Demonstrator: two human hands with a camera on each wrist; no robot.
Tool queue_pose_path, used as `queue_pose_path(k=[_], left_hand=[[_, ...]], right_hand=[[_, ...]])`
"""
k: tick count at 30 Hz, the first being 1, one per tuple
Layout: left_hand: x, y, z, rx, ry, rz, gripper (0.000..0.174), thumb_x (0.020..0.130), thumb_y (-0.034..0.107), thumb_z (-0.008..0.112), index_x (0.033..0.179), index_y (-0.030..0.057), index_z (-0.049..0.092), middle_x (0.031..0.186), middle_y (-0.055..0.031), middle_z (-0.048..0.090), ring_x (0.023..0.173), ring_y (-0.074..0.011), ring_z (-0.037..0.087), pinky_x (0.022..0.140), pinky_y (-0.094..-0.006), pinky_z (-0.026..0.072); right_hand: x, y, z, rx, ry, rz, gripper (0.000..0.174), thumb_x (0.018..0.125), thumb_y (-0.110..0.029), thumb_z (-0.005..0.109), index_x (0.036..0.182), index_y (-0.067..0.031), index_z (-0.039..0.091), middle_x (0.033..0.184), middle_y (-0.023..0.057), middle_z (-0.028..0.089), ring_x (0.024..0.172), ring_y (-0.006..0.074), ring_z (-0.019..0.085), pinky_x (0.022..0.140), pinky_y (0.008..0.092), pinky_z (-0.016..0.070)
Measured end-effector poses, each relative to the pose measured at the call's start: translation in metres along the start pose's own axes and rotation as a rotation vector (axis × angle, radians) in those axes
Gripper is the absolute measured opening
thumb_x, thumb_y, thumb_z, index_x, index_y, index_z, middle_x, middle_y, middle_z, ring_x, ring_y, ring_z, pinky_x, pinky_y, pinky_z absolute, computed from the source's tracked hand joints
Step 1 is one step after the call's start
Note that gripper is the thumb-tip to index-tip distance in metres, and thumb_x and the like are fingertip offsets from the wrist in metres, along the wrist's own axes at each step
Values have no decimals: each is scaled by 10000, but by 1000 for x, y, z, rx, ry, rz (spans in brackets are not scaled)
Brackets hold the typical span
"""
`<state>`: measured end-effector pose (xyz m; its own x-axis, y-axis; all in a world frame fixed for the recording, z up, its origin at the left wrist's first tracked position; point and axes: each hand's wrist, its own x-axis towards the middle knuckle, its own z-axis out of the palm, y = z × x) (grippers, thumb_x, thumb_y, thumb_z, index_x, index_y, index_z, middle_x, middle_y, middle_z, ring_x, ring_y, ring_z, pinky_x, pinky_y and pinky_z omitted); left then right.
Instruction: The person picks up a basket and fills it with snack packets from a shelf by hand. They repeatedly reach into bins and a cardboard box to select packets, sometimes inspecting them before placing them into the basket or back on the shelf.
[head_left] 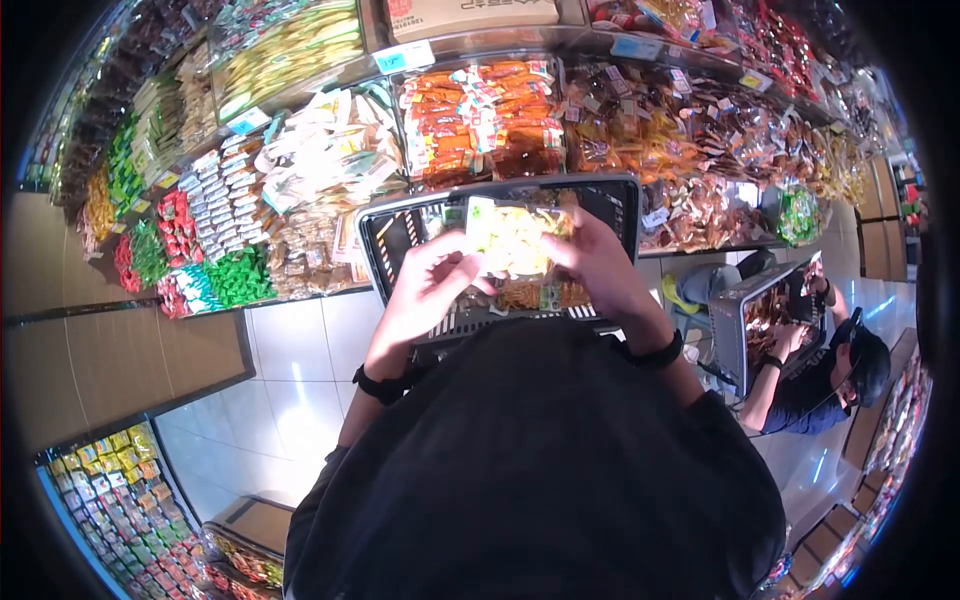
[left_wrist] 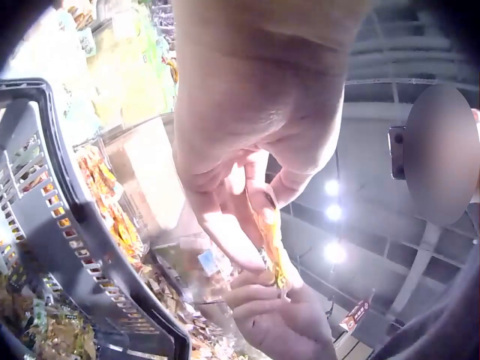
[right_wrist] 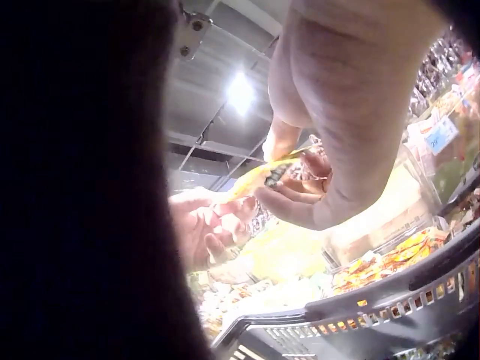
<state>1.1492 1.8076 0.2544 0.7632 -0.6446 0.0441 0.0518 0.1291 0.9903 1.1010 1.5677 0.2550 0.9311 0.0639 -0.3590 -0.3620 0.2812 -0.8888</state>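
A small clear packet of yellowish snack food [head_left: 513, 240] with a pale label is held up over a dark slotted shopping basket [head_left: 390, 232]. My left hand [head_left: 428, 285] pinches its left edge between thumb and fingers. On the other side my right hand [head_left: 603, 268] grips the right edge, thumb across the front. Seen edge-on in the left wrist view, the packet [left_wrist: 273, 244] is thin and orange-yellow between both hands. The right wrist view also shows the packet [right_wrist: 259, 178] stretched between the fingers. Below it, other packets [head_left: 530, 298] lie in the basket, partly hidden.
Sloping bins of packaged snacks run behind the basket, including orange packets [head_left: 480, 115], white packets [head_left: 335, 140] and green ones [head_left: 238, 277]. Price cards [head_left: 404, 57] line the shelf edge. To the right, another person [head_left: 850, 370] reaches into a second basket [head_left: 735, 330].
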Motion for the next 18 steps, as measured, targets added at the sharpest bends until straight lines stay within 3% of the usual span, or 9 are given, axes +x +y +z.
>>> queue_pose_path(k=[2, 3, 8, 10, 11, 14, 15, 18], left_hand=[[-3, 11, -3, -110, 87, 51, 193, 1023, 18, 500, 1169, -46, 609, 1009, -106, 688, 851, -226, 723, 747, -336, 604], [-4, 22, -3, -101, 128, 25, 164, 1024, 16, 483, 1125, -49, 595, 1003, -101, 664, 832, -239, 727, 729, -342, 607], [-2, 46, -1, -185, 214, 95, 125, 1033, 19, 449, 1033, -44, 557, 1035, -114, 627, 777, -226, 702, 640, -373, 644], [-3, 47, -4, -264, 206, 89, 107, 1033, 37, 440, 1003, -25, 522, 1049, -125, 632, 735, -243, 706, 629, -364, 639], [-2, 46, -5, -276, 185, 106, 106, 1039, 80, 420, 1007, -7, 472, 1037, -155, 644, 696, -284, 712, 580, -371, 629], [0, 64, -3, -398, 84, 57, 124, 1047, 116, 402, 1042, 1, 447, 996, -173, 643, 694, -320, 718, 524, -388, 618], [1, 65, -2, -349, 82, 55, 138, 1049, 135, 391, 1074, 6, 434, 975, -191, 645, 706, -346, 723, 485, -404, 609], [4, 68, -2, -358, 67, 40, 134, 1047, 134, 393, 1082, 11, 435, 989, -195, 647, 712, -350, 726, 480, -404, 612]], right_hand=[[-5, 2, -4, 4, -102, -182, 255, 942, -105, 697, 885, -105, 448, 796, -26, 557, 718, 46, 572, 616, 258, 516], [-11, -9, 1, 97, -109, -155, 286, 917, -53, 705, 870, -96, 427, 763, 8, 574, 683, 96, 615, 594, 278, 527], [-25, -29, 16, 32, -140, -170, 222, 923, -26, 659, 1002, -80, 459, 811, 60, 590, 700, 151, 641, 600, 289, 520], [-23, -29, 22, 133, -145, -232, 293, 913, -112, 619, 1157, -75, 461, 888, 106, 584, 702, 166, 616, 570, 275, 482], [-22, -32, 23, -13, -142, -263, 473, 901, -209, 631, 1300, -47, 435, 1000, 126, 602, 764, 171, 615, 635, 295, 485], [-17, -32, 34, 54, -174, -316, 571, 883, -256, 656, 1346, -27, 414, 1103, 126, 613, 843, 174, 614, 723, 307, 477], [-20, -42, 33, 180, -280, -212, 351, 892, -20, 652, 1209, -49, 503, 1059, 95, 624, 824, 162, 622, 764, 295, 489], [-23, -38, 34, 95, -246, -190, 249, 930, -28, 641, 1156, -40, 538, 1031, 75, 653, 815, 150, 629, 782, 296, 480]])
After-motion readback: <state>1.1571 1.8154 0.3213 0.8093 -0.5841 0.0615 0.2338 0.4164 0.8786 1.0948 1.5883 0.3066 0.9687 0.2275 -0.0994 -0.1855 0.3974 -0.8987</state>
